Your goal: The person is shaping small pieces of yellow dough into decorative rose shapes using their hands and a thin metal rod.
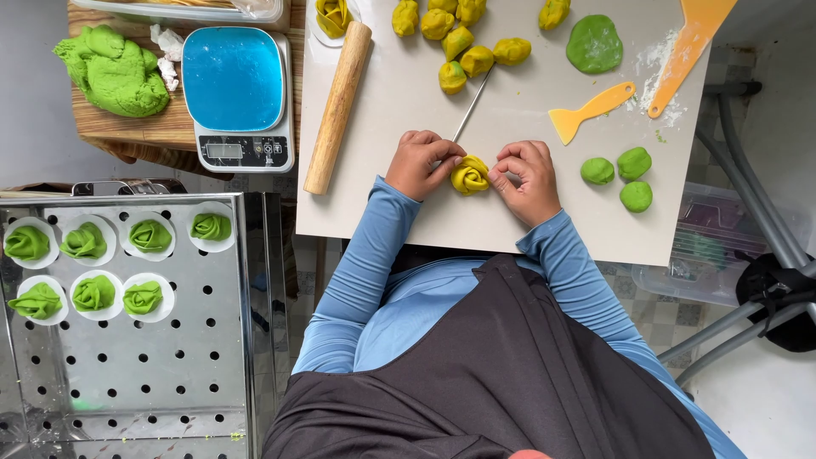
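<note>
A yellow dough piece rolled into a rose shape lies on the pale work board. My left hand touches its left side and also grips a thin metal stick that points away toward the yellow dough lumps. My right hand pinches the rose's right side with curled fingers. Both blue sleeves reach up from the bottom of the view.
Several yellow dough lumps, a flat green disc, three green balls, two orange scrapers and a wooden rolling pin lie on the board. Left: a blue-topped scale, a green dough mass, and a perforated steel tray with green rosettes.
</note>
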